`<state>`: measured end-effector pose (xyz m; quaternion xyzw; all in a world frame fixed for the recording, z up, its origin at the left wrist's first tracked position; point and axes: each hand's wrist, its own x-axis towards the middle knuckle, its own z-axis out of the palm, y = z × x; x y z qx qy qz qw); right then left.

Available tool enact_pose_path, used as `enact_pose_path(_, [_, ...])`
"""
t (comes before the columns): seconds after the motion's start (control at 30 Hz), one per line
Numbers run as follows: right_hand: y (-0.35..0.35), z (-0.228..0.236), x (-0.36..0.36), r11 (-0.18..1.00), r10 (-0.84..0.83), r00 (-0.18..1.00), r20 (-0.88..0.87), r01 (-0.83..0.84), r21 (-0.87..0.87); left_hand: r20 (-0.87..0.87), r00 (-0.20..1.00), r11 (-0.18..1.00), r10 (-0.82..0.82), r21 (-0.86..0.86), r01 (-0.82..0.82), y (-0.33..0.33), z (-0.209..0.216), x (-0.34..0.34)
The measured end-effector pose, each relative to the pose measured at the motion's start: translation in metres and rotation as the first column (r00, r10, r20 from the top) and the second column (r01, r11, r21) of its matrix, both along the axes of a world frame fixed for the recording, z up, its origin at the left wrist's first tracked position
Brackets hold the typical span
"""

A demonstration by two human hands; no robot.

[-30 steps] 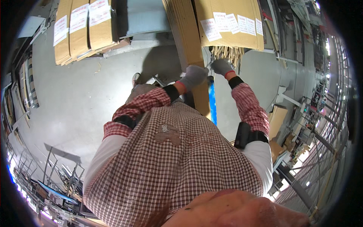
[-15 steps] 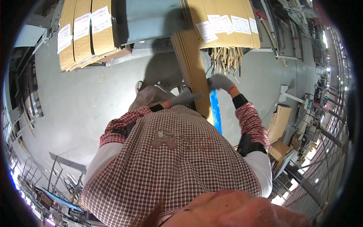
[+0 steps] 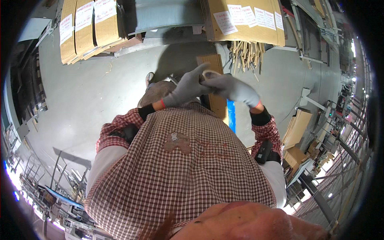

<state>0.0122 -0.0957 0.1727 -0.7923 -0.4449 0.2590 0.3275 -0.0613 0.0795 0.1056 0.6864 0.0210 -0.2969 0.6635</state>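
Both my hands wear grey gloves and meet in front of my waist, over a narrow stack of folded brown cardboard (image 3: 218,109). My left hand (image 3: 187,87) has one finger stretched forward while the others curl in. Fingers of my right hand (image 3: 237,89) are closed and reach across to touch the left. Between them shows a pale tan curved band (image 3: 210,73), blurred, perhaps the edge of a roll; the gloves hide the rest of it. Under the right hand, a bright blue strip (image 3: 231,115) runs beside the cardboard.
Ahead, labelled flat cardboard stacks (image 3: 86,32) lie left of a grey tabletop (image 3: 168,16), and another labelled stack (image 3: 248,30) lies right. Thin tan strips (image 3: 247,55) hang below it. Cardboard sheets (image 3: 297,127) lean at the right. My shoe (image 3: 149,77) is on the grey floor.
My hands have left the sides of the cardboard stack and come together above it, with the tan band now between them. The stack's far end now shows nearer to me, away from the table.
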Motion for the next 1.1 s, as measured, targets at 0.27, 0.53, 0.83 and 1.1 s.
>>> enact_pose_path(0.27, [-0.078, -0.086, 0.088, 0.848, -0.051, 0.993, -0.103, -0.011, -0.529, -0.003, 0.95, 0.949, 0.313, -0.037, -0.313, 0.014, -0.112, -0.008])
enact_pose_path(0.53, [-0.142, -0.321, 0.049, 0.775, -0.407, 0.489, -0.771, 0.632, -0.009, 0.526, 0.24, 0.578, -0.816, 0.731, 0.362, -0.06, -0.252, 0.055])
enact_pose_path(0.83, [-0.02, -0.134, -0.055, 0.787, -0.468, 0.755, 0.459, 0.592, -0.171, 0.069, 0.942, 0.935, -0.329, 0.161, 0.315, -0.06, -0.256, 0.03])
enact_pose_path(1.1, [0.0, -0.128, -0.055, 0.448, -0.566, 0.457, 0.686, 0.869, -0.21, 0.427, 0.835, 0.914, -0.347, -0.045, 0.403, 0.001, -0.077, 0.029])
